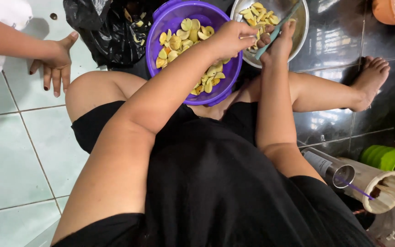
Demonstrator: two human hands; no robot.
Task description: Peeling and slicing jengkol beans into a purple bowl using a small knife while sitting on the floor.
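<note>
left hand [232, 39]: closed on a small fruit piece, hardly visible, over the purple basin [161, 27] rim
right hand [277, 41]: wrapped round teal knife [277, 29], just beside
knife axis: slanting up-right over the steel bowl [305, 27]

Bright even light, glare on dark tiles [330, 41], sharp focus.

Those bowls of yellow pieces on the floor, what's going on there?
A person sits on the tiled floor, both hands raised over two bowls. The right hand holds a teal-handled knife over the metal bowl; the left hand grips a small piece beside it. The purple bowl is full of cut yellow pieces. Another person's hand rests on the floor at the left.
</note>
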